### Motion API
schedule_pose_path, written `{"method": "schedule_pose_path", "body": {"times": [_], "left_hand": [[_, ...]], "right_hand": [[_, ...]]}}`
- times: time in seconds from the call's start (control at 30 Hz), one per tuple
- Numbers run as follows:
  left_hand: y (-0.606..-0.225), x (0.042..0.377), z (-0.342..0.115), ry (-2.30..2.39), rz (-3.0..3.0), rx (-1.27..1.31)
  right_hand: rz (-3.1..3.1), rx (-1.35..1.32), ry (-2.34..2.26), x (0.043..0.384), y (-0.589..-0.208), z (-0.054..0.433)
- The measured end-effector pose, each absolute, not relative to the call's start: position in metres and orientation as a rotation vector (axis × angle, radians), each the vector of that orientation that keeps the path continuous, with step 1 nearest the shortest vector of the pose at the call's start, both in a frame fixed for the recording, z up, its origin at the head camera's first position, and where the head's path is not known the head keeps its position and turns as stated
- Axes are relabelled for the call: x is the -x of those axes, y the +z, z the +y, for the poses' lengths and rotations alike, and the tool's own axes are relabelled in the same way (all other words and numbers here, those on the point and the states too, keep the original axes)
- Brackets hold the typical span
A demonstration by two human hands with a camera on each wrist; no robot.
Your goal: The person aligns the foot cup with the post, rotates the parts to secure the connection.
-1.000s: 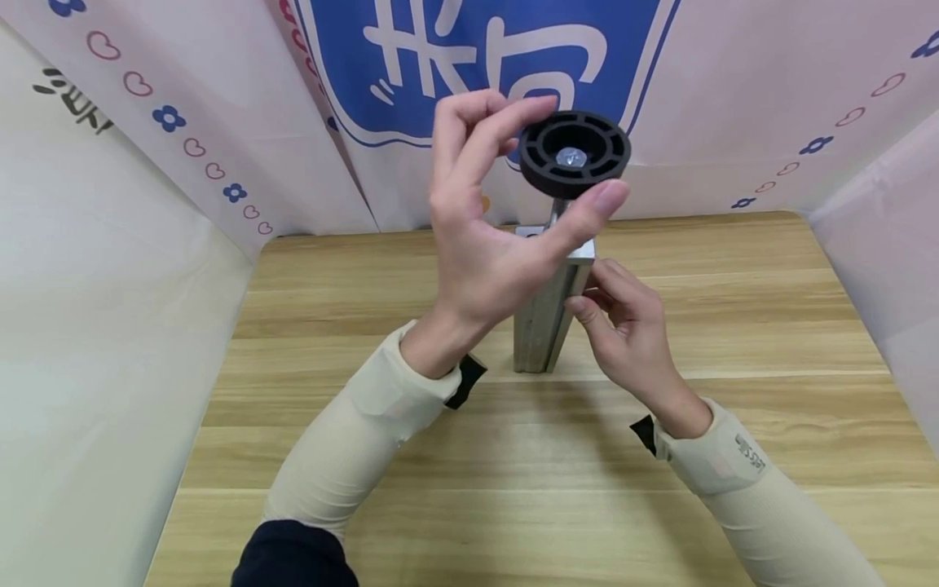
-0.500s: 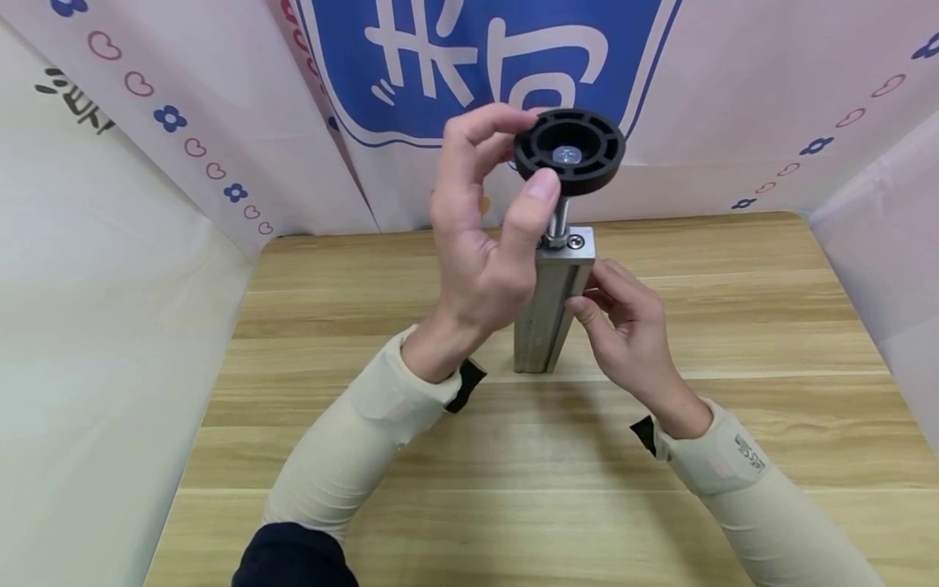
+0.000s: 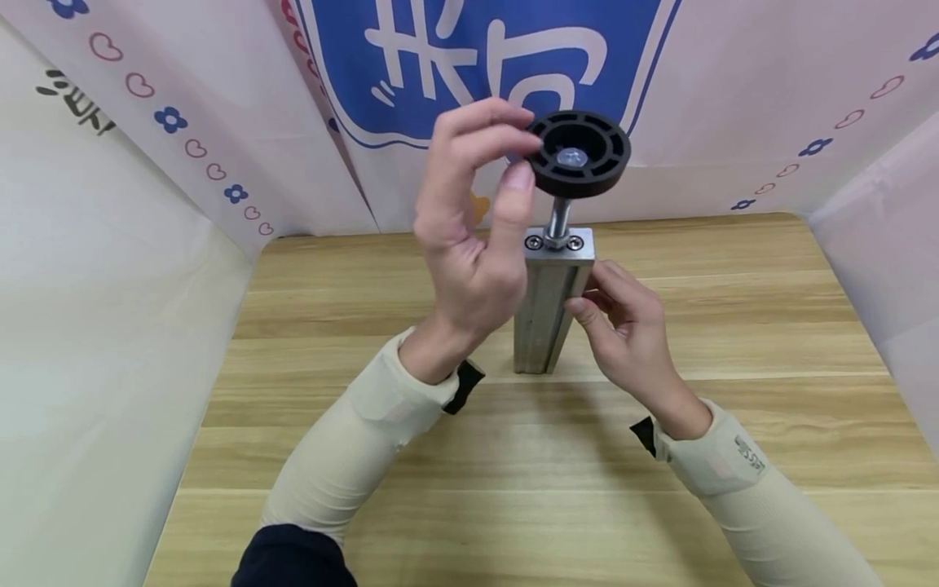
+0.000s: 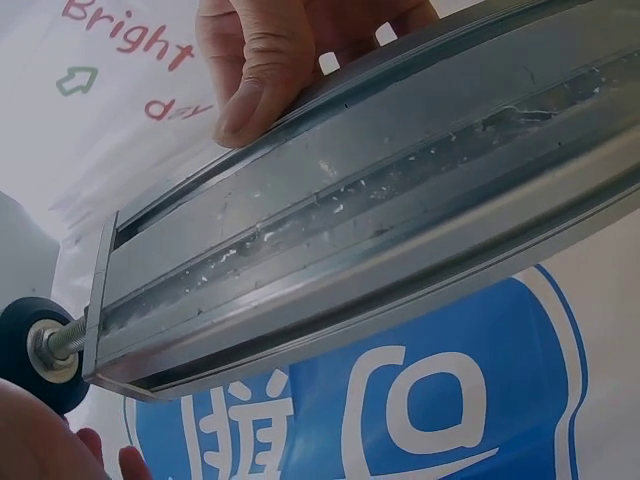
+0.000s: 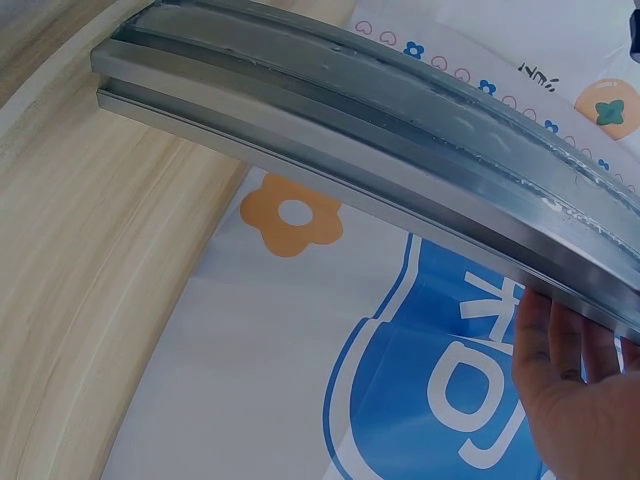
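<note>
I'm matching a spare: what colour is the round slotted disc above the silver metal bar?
Black: the round slotted disc shows best in the head view.

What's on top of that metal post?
Two screws and a bolt with a nut at its base; the bolt carries a black disc. What lies beneath the nut is covered.

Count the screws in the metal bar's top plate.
2: left screw and right screw, flanking the threaded stem in the head view. More could hide behind it.

The sheet (image 4: 105, 165) bears red "Bright" (image 4: 128, 35) and blue-backed white characters (image 3: 447, 55).
</note>
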State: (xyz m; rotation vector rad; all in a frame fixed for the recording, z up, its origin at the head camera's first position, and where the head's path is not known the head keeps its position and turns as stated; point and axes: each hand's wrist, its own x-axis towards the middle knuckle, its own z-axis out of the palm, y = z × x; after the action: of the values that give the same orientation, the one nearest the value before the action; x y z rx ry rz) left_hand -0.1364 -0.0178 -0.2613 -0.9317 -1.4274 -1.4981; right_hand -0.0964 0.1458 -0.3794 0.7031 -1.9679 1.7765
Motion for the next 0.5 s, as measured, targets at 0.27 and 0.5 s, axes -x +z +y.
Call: {"method": "schedule_pose_path", "body": {"times": [0.27,0.5], "left_hand": [[-0.2573,0.1326,-0.0196,-1.417,-1.502,0.848],[-0.2554,0.132,-0.0168,-1.448,-1.574,0.846]], "right_hand": [[-1.965,-0.709,1.785,0.0964,-0.3799,0.146],[-1.935,-0.73,1.805,0.0975,-0.381,0.1459]]}}
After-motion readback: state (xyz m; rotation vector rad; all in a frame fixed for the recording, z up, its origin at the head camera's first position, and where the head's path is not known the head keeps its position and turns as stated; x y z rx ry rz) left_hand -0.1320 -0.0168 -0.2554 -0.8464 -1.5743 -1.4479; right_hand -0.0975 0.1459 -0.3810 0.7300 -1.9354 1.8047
